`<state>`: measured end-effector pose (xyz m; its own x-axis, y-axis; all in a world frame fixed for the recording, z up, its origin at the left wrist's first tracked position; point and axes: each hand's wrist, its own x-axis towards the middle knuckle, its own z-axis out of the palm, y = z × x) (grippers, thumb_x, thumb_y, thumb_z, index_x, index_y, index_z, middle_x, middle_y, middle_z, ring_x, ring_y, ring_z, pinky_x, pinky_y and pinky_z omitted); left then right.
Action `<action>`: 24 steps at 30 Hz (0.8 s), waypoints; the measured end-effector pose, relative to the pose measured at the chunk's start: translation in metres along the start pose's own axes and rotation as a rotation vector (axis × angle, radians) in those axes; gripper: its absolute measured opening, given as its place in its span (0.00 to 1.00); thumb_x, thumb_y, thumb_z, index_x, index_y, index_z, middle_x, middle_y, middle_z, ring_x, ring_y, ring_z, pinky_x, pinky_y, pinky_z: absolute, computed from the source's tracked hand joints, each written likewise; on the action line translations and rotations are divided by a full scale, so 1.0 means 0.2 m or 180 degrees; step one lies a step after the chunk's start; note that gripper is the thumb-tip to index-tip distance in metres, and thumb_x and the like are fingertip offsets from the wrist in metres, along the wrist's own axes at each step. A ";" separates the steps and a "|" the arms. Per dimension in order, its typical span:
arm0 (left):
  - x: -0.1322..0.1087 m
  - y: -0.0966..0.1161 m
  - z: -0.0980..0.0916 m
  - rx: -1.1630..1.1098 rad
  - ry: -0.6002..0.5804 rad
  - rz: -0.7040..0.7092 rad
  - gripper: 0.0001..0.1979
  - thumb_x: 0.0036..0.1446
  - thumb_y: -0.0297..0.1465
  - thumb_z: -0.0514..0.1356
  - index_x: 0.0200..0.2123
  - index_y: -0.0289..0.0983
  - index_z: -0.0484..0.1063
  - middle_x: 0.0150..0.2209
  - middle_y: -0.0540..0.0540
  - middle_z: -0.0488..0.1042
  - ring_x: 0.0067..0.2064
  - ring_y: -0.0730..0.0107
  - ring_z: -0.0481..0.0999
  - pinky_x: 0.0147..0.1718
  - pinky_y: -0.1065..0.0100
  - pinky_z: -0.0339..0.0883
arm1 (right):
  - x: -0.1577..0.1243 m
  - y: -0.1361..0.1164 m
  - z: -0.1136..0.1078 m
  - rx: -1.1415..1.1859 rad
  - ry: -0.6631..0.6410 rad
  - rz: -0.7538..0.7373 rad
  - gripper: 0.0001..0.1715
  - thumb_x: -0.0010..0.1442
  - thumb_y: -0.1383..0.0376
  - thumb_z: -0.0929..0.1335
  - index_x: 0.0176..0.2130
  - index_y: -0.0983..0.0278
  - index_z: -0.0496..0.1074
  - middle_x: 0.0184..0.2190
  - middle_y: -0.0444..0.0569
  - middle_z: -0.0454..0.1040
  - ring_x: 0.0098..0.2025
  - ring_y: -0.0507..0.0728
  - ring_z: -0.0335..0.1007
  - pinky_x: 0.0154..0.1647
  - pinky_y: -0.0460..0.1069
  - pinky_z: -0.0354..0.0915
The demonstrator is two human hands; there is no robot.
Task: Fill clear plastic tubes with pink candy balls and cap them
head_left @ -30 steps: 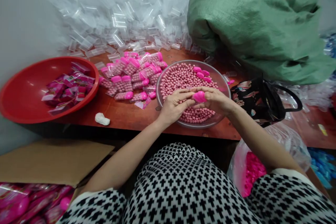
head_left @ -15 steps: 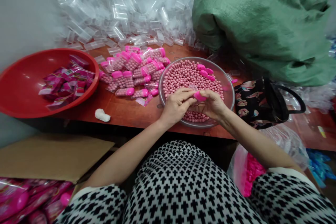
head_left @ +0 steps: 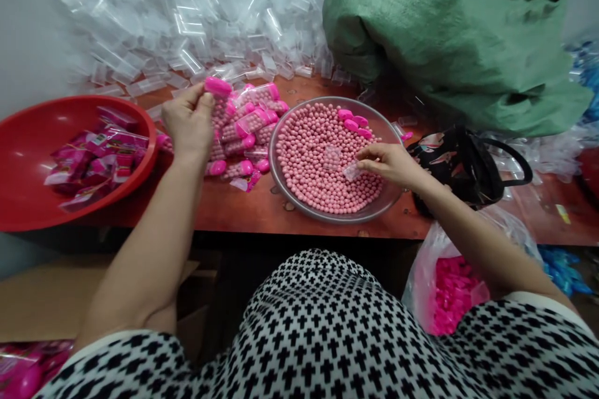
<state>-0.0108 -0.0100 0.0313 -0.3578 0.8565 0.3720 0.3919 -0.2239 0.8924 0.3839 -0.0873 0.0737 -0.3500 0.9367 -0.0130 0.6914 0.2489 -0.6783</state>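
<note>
My left hand (head_left: 189,121) is closed around a clear tube with a pink cap (head_left: 218,86), held over the pile of pink-capped tubes (head_left: 253,121) full of pink beads. How full the held tube is, I cannot tell, as fingers and the pile blend with it. My right hand (head_left: 390,164) pinches a small clear plastic tube (head_left: 352,171) just above the pink beads (head_left: 313,181). Those beads fill a see-through bowl (head_left: 277,184). Another clear tube (head_left: 332,157) lies on the beads, and several loose pink caps (head_left: 353,123) rest toward the bowl's back.
A red basin (head_left: 28,162) with pink packets stands at left. Behind are heaped empty clear tubes (head_left: 187,25) and a big green sack (head_left: 440,43). A black patterned bag (head_left: 449,165) sits at right. Below it hangs a plastic bag of pink pieces (head_left: 452,293). A cardboard box (head_left: 42,293) is lower left.
My hands, together over the bowl with a pink-capped piece before, have parted. The left carried the capped tube left to the pile; the right now pinches a clear tube over the beads.
</note>
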 end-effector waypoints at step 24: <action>-0.58 0.44 0.44 -0.1869 -0.2187 -0.0674 0.16 0.54 0.37 0.68 0.44 0.35 0.77 0.45 0.42 0.82 0.45 0.59 0.82 0.44 0.60 0.79 | 0.21 -0.13 0.05 0.0846 0.0096 -0.0284 0.19 0.67 0.50 0.65 0.37 0.63 0.72 0.30 0.47 0.75 0.32 0.55 0.73 0.36 0.50 0.68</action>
<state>0.1407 -0.0879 0.0445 0.2813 0.9520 0.1208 -0.1835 -0.0702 0.9805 0.3453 -0.0564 0.0837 -0.3802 0.9219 0.0746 0.4672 0.2610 -0.8448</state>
